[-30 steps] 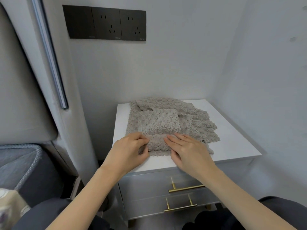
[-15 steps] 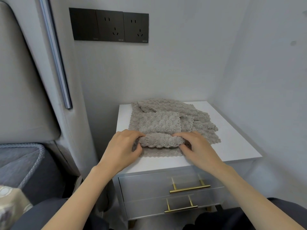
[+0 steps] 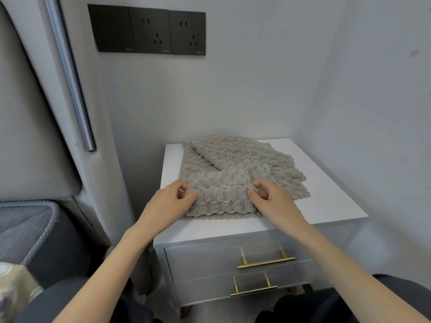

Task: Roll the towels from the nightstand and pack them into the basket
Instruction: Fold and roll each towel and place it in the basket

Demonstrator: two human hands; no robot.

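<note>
Item 1: grey towel [image 3: 222, 198], partly rolled, laid near the front edge of the nightstand [image 3: 326, 206] atop the spread towels [image 3: 245, 155]; long axis set left to right. Its left end is pinched by the left hand [image 3: 165, 206], its right end by the right hand [image 3: 275, 203].

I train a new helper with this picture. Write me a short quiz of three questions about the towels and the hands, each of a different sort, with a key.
1. True or false: the left hand and the right hand each pinch one end of the roll.
2. Where do the other towels lie? A: in a drawer. B: on the nightstand, under and behind the roll. C: on the floor.
3. Fill in: the two drawer handles are ___ in colour.
Key: 1 true; 2 B; 3 gold.
</note>
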